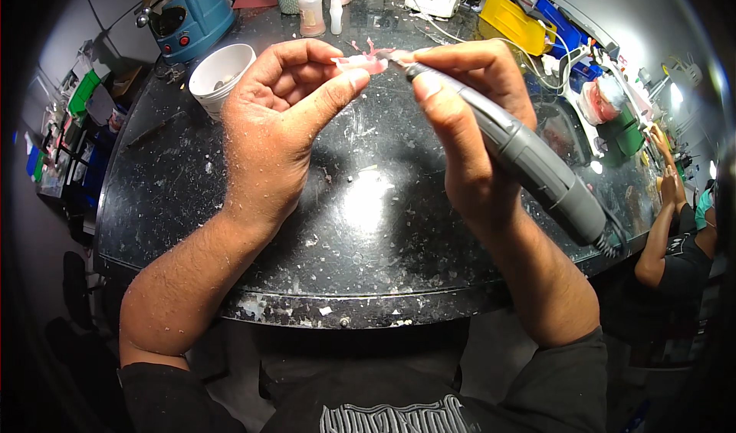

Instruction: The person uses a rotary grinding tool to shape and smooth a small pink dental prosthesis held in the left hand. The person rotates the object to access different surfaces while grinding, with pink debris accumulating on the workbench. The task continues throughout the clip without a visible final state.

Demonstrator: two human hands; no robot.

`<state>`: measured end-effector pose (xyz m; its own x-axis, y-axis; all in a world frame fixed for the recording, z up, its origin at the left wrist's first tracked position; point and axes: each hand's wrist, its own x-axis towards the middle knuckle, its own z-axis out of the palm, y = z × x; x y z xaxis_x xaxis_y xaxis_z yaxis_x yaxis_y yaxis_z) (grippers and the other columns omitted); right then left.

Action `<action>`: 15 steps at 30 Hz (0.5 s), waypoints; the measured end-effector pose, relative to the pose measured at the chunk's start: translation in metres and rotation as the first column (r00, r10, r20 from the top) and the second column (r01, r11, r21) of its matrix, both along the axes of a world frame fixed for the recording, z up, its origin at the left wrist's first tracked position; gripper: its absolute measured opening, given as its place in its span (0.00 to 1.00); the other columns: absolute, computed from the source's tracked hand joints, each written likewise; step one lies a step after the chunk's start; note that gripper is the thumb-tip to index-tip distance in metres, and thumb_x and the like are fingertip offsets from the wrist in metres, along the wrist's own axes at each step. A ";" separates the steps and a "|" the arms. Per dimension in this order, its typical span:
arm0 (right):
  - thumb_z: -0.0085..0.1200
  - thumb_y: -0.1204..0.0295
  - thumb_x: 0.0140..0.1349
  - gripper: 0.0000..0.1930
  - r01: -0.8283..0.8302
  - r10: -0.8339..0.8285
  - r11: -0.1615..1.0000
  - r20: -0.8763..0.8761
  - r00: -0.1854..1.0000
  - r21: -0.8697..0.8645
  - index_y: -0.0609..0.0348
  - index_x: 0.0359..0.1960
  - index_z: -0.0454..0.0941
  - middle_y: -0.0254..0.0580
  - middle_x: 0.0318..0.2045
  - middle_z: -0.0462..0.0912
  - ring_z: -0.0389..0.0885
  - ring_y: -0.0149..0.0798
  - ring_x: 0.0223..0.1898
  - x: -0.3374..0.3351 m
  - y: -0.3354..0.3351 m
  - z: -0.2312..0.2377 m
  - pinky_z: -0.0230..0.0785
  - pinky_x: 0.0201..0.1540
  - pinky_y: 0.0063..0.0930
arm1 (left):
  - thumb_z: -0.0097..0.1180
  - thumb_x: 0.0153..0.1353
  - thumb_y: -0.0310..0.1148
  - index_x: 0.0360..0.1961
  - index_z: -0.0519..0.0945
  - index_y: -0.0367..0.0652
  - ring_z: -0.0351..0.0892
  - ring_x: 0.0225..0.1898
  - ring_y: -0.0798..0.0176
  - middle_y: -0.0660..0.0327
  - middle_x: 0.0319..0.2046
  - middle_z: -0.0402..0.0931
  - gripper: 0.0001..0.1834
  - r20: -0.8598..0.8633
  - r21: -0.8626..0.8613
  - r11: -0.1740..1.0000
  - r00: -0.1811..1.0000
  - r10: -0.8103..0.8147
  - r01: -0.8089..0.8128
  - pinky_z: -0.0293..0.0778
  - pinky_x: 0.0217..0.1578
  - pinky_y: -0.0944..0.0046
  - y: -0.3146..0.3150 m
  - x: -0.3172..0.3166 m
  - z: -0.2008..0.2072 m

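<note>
Between the thumb and fingers of my left hand (280, 111) is a small pink denture piece (362, 64), with thin pink bits sticking up at its far side. My right hand (479, 119) wraps round a grey rotary handpiece (529, 153), held slantwise with its cord running off the rear end. The handpiece's tip is at the right end of the pink piece; whether it touches cannot be made out. Both hands are raised over the dark worktop (337, 241). Whitish dust speckles my left hand and forearm.
A white tub (222, 73) stands left of my left hand, before a blue machine (188, 19). Small bottles (312, 11) stand at the back. Yellow (512, 25) and blue trays, a cable and a dental model (602, 100) lie right. Another person's arm (663, 203) shows far right.
</note>
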<state>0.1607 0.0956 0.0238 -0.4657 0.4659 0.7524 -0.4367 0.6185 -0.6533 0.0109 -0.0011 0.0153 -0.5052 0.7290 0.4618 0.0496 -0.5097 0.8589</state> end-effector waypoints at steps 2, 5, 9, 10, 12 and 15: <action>0.59 0.76 0.63 0.11 0.048 -0.049 0.999 -0.044 0.998 -0.019 0.65 0.45 0.75 0.39 0.36 0.80 0.78 0.25 0.38 0.001 0.001 0.000 0.71 0.44 0.20 | 0.64 0.60 0.20 0.46 0.79 0.37 0.84 0.45 0.64 0.57 0.40 0.84 0.13 -0.033 0.006 1.000 0.999 0.008 -0.008 0.77 0.54 0.64 -0.001 0.000 0.000; 0.59 0.76 0.62 0.12 -0.003 0.003 1.000 -0.059 0.998 0.007 0.65 0.46 0.75 0.39 0.37 0.80 0.78 0.25 0.39 0.001 -0.001 0.001 0.71 0.45 0.21 | 0.64 0.60 0.19 0.47 0.79 0.38 0.83 0.47 0.65 0.58 0.42 0.83 0.14 -0.068 0.017 1.000 0.998 0.017 -0.016 0.75 0.56 0.65 -0.001 -0.001 -0.002; 0.55 0.76 0.63 0.12 0.025 -0.033 0.993 0.068 0.997 0.114 0.67 0.46 0.74 0.54 0.47 0.83 0.82 0.39 0.52 0.000 -0.002 0.000 0.70 0.60 0.33 | 0.63 0.60 0.19 0.50 0.79 0.38 0.82 0.48 0.66 0.58 0.46 0.82 0.16 -0.087 0.065 0.998 0.996 0.000 0.006 0.74 0.56 0.66 -0.002 0.000 -0.003; 0.55 0.76 0.63 0.12 0.028 -0.036 0.993 0.068 0.997 0.115 0.67 0.46 0.74 0.54 0.47 0.83 0.82 0.39 0.52 0.000 -0.002 0.000 0.70 0.60 0.33 | 0.63 0.60 0.19 0.50 0.79 0.38 0.82 0.48 0.66 0.58 0.46 0.82 0.16 -0.086 0.066 0.998 0.996 -0.003 0.009 0.74 0.56 0.66 -0.002 0.000 -0.003; 0.62 0.75 0.59 0.12 0.008 -0.008 1.000 -0.002 1.000 0.017 0.63 0.43 0.78 0.42 0.38 0.82 0.83 0.30 0.42 -0.002 -0.003 -0.002 0.75 0.46 0.24 | 0.62 0.61 0.19 0.50 0.79 0.38 0.82 0.48 0.67 0.59 0.45 0.82 0.16 -0.080 0.083 0.996 0.996 -0.037 0.043 0.74 0.56 0.66 -0.002 0.002 -0.002; 0.62 0.75 0.59 0.12 -0.003 0.003 1.000 0.000 1.000 0.016 0.63 0.43 0.77 0.42 0.38 0.82 0.84 0.30 0.41 -0.003 -0.003 -0.003 0.76 0.45 0.24 | 0.62 0.61 0.18 0.50 0.79 0.39 0.82 0.48 0.67 0.59 0.45 0.82 0.16 -0.090 0.078 0.996 0.995 -0.037 0.044 0.74 0.56 0.65 -0.003 0.001 -0.003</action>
